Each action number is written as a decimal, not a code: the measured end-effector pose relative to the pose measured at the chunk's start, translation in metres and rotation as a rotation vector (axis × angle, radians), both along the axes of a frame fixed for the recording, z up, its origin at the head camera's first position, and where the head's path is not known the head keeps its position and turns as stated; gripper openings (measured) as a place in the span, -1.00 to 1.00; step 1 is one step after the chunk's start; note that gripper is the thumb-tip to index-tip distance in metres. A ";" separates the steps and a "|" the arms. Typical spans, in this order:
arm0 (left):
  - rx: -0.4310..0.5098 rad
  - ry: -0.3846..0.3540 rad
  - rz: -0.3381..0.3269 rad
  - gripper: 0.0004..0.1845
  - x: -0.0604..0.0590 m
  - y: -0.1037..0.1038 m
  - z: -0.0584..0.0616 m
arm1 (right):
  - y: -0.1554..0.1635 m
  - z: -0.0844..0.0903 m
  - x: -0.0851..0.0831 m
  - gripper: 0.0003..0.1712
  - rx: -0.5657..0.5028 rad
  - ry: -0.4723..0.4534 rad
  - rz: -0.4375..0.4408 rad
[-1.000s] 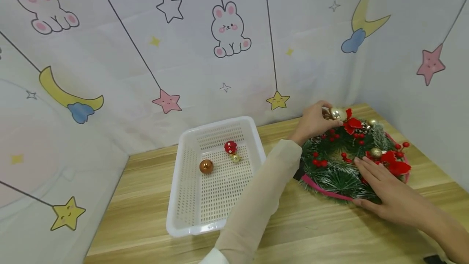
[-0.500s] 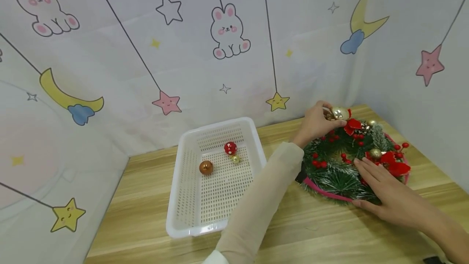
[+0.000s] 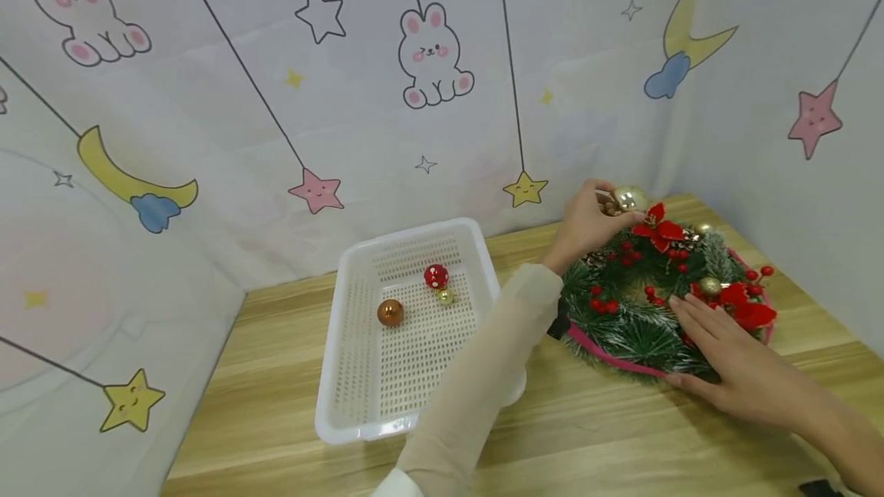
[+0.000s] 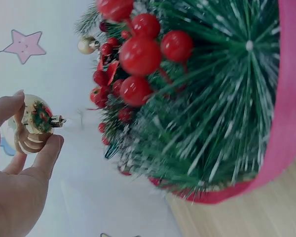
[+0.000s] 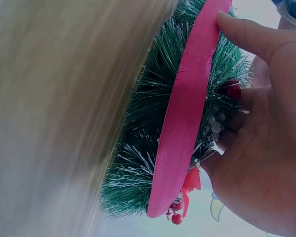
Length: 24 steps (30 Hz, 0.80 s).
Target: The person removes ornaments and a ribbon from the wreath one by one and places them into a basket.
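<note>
A shiny gold Christmas bauble (image 3: 630, 199) is pinched in my left hand (image 3: 587, 222), just above the far left rim of the wreath (image 3: 638, 332). In the left wrist view, fingertips and thumb hold the bauble (image 4: 39, 118) by its sides, its capped end pointing at the greenery. My right hand (image 3: 746, 363) rests on the near right part of the wreath with fairly straight fingers. The right wrist view has the thumb of that hand (image 5: 276, 133) against the pink ribbon (image 5: 185, 103) round the outer edge; its fingertips are hidden in the needles.
Left of the wreath stands a white perforated plastic basket (image 3: 331, 374). Inside lie a copper bauble (image 3: 390, 313), a red white-spotted bauble (image 3: 436, 276) and a small gold one (image 3: 445, 297). Red poinsettias (image 3: 658, 228) and berries decorate the wreath. A printed curtain (image 3: 373, 113) backs the wooden table (image 3: 276, 351).
My left hand has shifted slightly up and to the left with the bauble, away from the red poinsettia, which shows more fully. The right hand has stayed in place on the wreath.
</note>
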<state>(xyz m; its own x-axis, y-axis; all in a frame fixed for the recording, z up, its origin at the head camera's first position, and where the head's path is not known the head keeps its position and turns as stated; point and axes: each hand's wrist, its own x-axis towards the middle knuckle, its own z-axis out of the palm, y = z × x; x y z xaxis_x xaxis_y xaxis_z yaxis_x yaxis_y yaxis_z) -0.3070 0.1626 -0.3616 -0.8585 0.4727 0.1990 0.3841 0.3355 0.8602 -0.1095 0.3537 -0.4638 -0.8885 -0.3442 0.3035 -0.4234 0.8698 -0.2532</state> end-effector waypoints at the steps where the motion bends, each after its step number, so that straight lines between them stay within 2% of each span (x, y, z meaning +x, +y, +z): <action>1: 0.001 0.006 0.001 -0.42 0.000 -0.002 0.002 | 0.000 0.000 -0.001 0.25 0.004 0.002 0.002; 7: -0.010 0.038 0.019 -0.40 -0.004 -0.020 0.016 | 0.001 -0.001 -0.002 0.27 0.009 0.008 0.008; 14: -0.026 0.052 0.014 -0.38 -0.006 -0.044 0.031 | 0.001 -0.001 -0.002 0.25 -0.027 -0.038 -0.002; 24: -0.040 0.091 -0.080 -0.40 0.010 -0.072 0.044 | 0.001 -0.004 -0.002 0.27 -0.005 -0.043 -0.007</action>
<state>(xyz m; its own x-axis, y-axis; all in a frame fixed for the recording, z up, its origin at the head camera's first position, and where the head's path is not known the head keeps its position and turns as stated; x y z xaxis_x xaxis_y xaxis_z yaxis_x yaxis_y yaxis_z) -0.2968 0.0909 -0.3174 -0.7969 0.5481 0.2542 0.4869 0.3336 0.8072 -0.1119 0.3544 -0.4679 -0.9033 -0.3364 0.2662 -0.4057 0.8716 -0.2751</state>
